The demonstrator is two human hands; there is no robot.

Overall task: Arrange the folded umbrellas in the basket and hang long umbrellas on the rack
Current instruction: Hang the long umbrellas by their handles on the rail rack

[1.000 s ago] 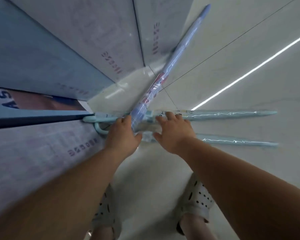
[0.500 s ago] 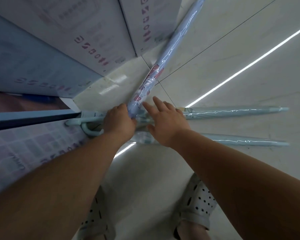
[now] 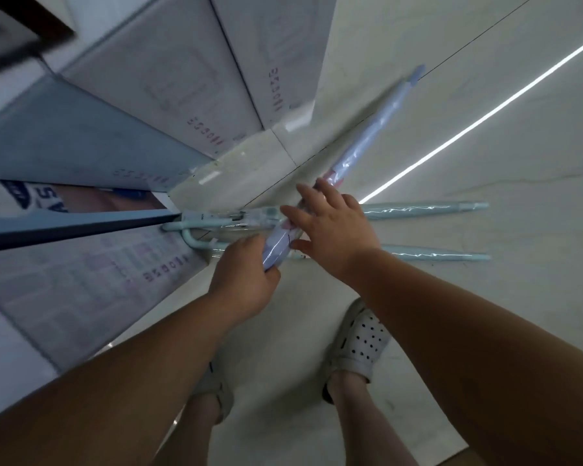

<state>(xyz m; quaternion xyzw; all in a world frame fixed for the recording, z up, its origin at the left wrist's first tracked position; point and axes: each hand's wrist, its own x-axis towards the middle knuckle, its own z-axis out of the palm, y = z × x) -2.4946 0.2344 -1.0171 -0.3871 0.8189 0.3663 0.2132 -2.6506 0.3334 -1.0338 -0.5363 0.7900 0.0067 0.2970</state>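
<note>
A long lilac-blue umbrella (image 3: 374, 136) in a clear sleeve slants up and away over the floor. My left hand (image 3: 246, 277) grips its near end. My right hand (image 3: 330, 227) lies over its shaft just above, fingers spread and thumb under it. Two long pale-green umbrellas lie flat on the floor beneath: the far one (image 3: 418, 208) and the near one (image 3: 431, 256), their curved handles (image 3: 191, 238) pointing left against the boxes. No basket or rack is in sight.
Stacked white and blue cardboard boxes (image 3: 169, 82) fill the left and top. A dark blue edge (image 3: 74, 227) juts in from the left. My feet in white perforated shoes (image 3: 360, 344) stand on the pale tiled floor (image 3: 485, 297).
The lilac umbrella has swung rightward and lower, its tip now well inside the frame. My right hand moved from the green umbrellas onto the lilac shaft. The view shifted up and left.
</note>
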